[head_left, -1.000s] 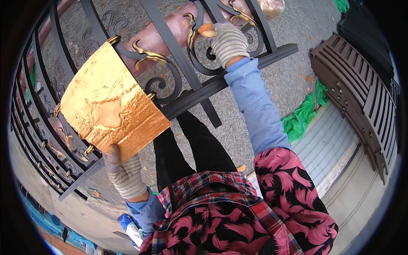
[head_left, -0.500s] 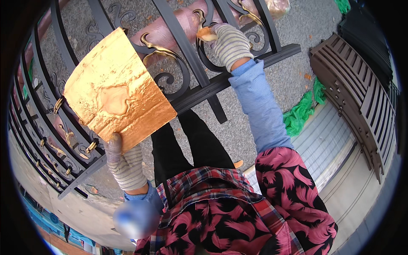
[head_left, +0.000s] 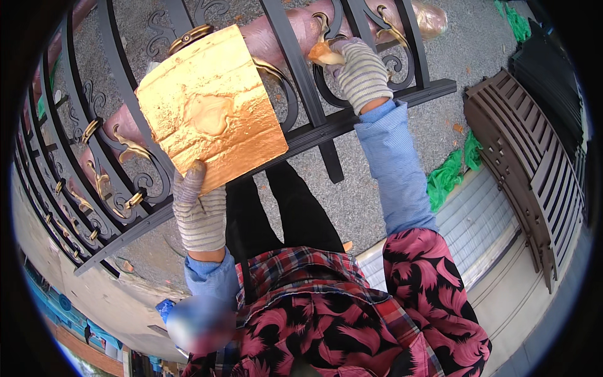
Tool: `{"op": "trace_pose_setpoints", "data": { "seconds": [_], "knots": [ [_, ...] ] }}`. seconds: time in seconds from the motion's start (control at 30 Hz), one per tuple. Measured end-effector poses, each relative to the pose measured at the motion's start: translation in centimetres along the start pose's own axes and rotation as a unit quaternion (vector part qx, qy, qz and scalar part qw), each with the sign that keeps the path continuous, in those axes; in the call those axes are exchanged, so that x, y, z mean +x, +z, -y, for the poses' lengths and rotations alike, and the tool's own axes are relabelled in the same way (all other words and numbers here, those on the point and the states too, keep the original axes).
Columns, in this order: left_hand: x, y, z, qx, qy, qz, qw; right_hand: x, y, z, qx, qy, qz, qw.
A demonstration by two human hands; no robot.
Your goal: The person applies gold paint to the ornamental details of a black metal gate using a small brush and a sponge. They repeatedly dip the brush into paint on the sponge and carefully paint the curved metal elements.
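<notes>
My left hand point(head_left: 200, 217), in a striped knit glove, grips the lower edge of a square board point(head_left: 251, 81) coated in gold paint, with a wet puddle near its middle. The board hangs over a black metal fence panel point(head_left: 319, 132) and hides part of it. My right hand point(head_left: 363, 76), gloved alike, pinches a small gold-stained sponge point(head_left: 323, 54). The sponge is at the lower part of a gold-coloured leaf ornament point(head_left: 321, 26) on a scroll between two bars. Another gold leaf ornament point(head_left: 392, 30) sits to its right.
A pink roll wrapped in plastic point(head_left: 430, 20) lies beneath the panel on rough grey ground. To the right stand a curved brown slatted panel point(head_left: 534, 157) and dark stacked pieces point(head_left: 546, 81). Green netting point(head_left: 445, 179) lies beside a pale ribbed sheet point(head_left: 477, 207).
The board in my left hand has moved right and slightly away from me. My right hand stays at the same ornament with the sponge. The whole view has shifted a little.
</notes>
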State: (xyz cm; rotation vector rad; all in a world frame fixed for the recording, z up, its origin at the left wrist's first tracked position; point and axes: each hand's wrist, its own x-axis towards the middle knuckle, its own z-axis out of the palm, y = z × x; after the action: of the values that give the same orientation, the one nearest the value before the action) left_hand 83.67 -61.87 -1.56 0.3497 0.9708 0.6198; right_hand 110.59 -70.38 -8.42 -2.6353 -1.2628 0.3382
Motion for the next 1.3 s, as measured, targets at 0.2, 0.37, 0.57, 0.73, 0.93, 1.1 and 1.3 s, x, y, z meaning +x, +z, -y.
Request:
{"op": "trace_pose_setpoints", "data": {
  "seconds": [0.2,0.37,0.57,0.73,0.93,1.1,1.3],
  "knots": [
    [0.4,0.2,1.2,-0.04,-0.033,0.013,0.999,-3.0,-4.6,0.5,0.17,0.113,-0.05,0.978],
    [0.7,0.6,2.1,-0.04,-0.05,0.031,0.997,-6.0,-7.3,5.7,0.179,-0.093,-0.095,0.975],
    [-0.2,1.8,2.8,-0.008,-0.072,0.037,0.997,-6.3,-7.7,8.2,0.079,-0.126,-0.007,0.989],
    [-0.6,1.8,2.9,-0.003,-0.043,0.018,0.999,-6.5,-7.6,8.5,0.05,-0.111,-0.021,0.992],
    [-0.7,1.0,2.5,-0.01,-0.02,-0.005,1.0,-7.2,-6.8,4.2,0.095,-0.065,-0.091,0.989],
    [-1.1,0.5,2.2,0.006,-0.044,0.006,0.999,-1.2,-4.7,-0.6,0.009,0.015,-0.106,0.994],
    [-1.4,0.3,2.0,-0.004,-0.047,0.008,0.999,3.8,-1.8,-1.1,-0.124,0.025,-0.026,0.992]
  ]
}}
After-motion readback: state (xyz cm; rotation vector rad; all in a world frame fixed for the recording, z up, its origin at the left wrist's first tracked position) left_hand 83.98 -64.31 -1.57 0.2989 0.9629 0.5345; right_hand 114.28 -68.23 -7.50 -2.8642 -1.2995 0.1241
